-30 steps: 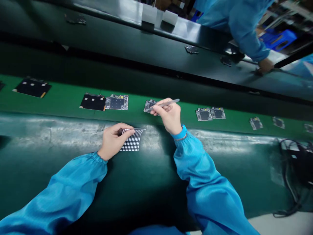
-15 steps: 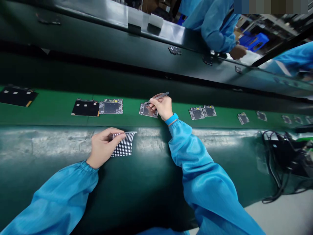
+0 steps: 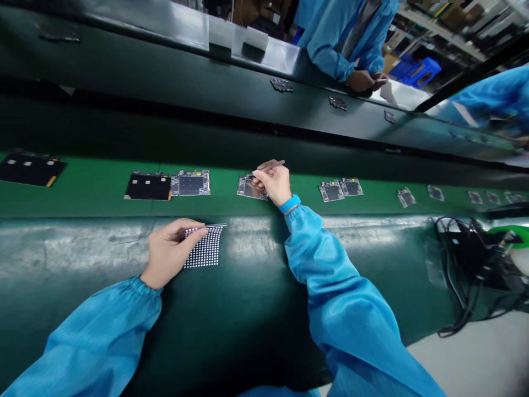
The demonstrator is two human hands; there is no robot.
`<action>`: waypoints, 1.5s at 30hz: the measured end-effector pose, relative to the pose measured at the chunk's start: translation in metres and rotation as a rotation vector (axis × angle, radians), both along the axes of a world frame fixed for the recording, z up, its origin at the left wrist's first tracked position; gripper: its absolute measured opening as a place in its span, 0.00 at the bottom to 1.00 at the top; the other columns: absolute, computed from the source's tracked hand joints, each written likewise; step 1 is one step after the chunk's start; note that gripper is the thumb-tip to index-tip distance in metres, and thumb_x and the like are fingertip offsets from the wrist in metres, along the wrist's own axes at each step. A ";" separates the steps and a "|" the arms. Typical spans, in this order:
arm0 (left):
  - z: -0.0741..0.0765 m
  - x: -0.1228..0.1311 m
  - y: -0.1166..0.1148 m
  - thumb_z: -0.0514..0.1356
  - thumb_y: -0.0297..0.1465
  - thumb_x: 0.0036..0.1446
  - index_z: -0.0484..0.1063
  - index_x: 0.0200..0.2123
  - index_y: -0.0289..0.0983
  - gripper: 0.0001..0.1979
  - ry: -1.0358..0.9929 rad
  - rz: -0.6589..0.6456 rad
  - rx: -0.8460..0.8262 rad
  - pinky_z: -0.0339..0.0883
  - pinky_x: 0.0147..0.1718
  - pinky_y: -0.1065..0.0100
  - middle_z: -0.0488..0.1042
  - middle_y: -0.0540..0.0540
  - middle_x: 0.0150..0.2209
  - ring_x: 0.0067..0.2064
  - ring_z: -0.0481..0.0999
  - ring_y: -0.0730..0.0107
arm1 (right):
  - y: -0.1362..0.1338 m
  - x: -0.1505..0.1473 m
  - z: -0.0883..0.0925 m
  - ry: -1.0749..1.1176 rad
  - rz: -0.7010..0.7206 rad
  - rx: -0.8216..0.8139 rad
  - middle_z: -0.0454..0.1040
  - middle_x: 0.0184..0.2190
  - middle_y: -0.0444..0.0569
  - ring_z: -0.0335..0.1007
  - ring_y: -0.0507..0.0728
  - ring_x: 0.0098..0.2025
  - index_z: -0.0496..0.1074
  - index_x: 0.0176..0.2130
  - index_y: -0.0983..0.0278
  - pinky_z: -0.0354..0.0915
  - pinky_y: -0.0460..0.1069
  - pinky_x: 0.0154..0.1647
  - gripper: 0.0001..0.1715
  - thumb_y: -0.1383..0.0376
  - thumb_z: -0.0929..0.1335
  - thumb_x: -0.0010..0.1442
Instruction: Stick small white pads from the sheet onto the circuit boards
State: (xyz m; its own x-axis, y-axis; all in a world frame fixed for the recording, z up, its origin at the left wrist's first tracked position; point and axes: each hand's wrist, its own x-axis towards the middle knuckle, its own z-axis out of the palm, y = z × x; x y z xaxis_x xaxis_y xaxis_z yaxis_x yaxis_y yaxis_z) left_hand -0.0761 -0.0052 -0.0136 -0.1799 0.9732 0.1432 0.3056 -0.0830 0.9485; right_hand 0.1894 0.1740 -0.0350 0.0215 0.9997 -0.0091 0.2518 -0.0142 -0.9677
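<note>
My left hand [image 3: 167, 251] pinches the top edge of a sheet of white round stickers [image 3: 203, 248] in rows, above the front ledge of the bench. Further forward, my right hand [image 3: 275, 182] grips a pair of tweezers [image 3: 270, 165] like a pen, their rear end pointing up to the right. The tips are down at the top part of a circuit board [image 3: 250, 190] that lies on the green belt [image 3: 225, 193]. My fingers hide the board's right side, and I cannot make out what the tips hold.
More circuit boards [image 3: 190, 183] lie along the belt to both sides, some beside black flat panels [image 3: 147, 186]. Black cables [image 3: 465, 275] bunch at the right edge. Across a raised rail, a co-worker's hands [image 3: 366, 81] are above a far surface with several boards [image 3: 282, 85].
The view has shifted slightly. My hands keep their grips, the right one still at the same board. The co-worker's hands have come together over the far bench.
</note>
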 end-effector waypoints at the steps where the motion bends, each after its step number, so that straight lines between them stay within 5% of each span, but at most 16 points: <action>1: 0.000 0.000 0.000 0.71 0.37 0.55 0.83 0.34 0.41 0.07 -0.005 0.000 0.000 0.78 0.34 0.66 0.84 0.48 0.33 0.34 0.83 0.64 | -0.001 0.001 0.000 0.013 0.002 -0.007 0.79 0.24 0.49 0.75 0.53 0.23 0.73 0.36 0.67 0.72 0.45 0.24 0.14 0.60 0.76 0.54; 11: -0.003 -0.001 0.001 0.71 0.36 0.54 0.83 0.35 0.42 0.06 -0.017 -0.007 0.012 0.78 0.36 0.67 0.84 0.48 0.34 0.35 0.83 0.66 | -0.002 0.012 0.002 0.081 -0.043 -0.020 0.78 0.22 0.48 0.76 0.53 0.23 0.74 0.34 0.67 0.72 0.46 0.25 0.13 0.62 0.76 0.52; 16: -0.003 0.000 0.001 0.71 0.35 0.54 0.83 0.34 0.41 0.05 0.017 0.005 0.000 0.77 0.34 0.68 0.84 0.49 0.33 0.34 0.83 0.67 | -0.024 -0.003 0.026 0.136 -0.032 0.053 0.79 0.25 0.46 0.79 0.54 0.28 0.74 0.35 0.66 0.73 0.45 0.27 0.14 0.62 0.77 0.52; 21: -0.001 0.002 0.005 0.71 0.34 0.54 0.83 0.32 0.41 0.04 -0.017 0.003 0.003 0.75 0.30 0.70 0.84 0.49 0.31 0.30 0.81 0.69 | -0.083 -0.052 0.068 0.309 0.323 0.027 0.82 0.32 0.49 0.80 0.54 0.31 0.73 0.35 0.64 0.75 0.48 0.31 0.12 0.62 0.77 0.56; 24: -0.002 0.002 0.005 0.71 0.35 0.55 0.82 0.33 0.40 0.05 -0.029 -0.011 -0.004 0.75 0.30 0.71 0.83 0.49 0.31 0.30 0.81 0.70 | -0.107 -0.074 0.079 0.332 0.467 -0.012 0.81 0.30 0.48 0.80 0.54 0.32 0.75 0.35 0.65 0.76 0.48 0.33 0.10 0.63 0.77 0.57; 45: -0.003 0.002 0.005 0.71 0.34 0.55 0.82 0.33 0.40 0.04 -0.042 -0.031 -0.001 0.75 0.31 0.70 0.84 0.49 0.32 0.31 0.81 0.70 | -0.106 -0.080 0.076 0.310 0.475 -0.030 0.79 0.27 0.46 0.79 0.53 0.29 0.75 0.34 0.65 0.75 0.47 0.30 0.11 0.62 0.77 0.57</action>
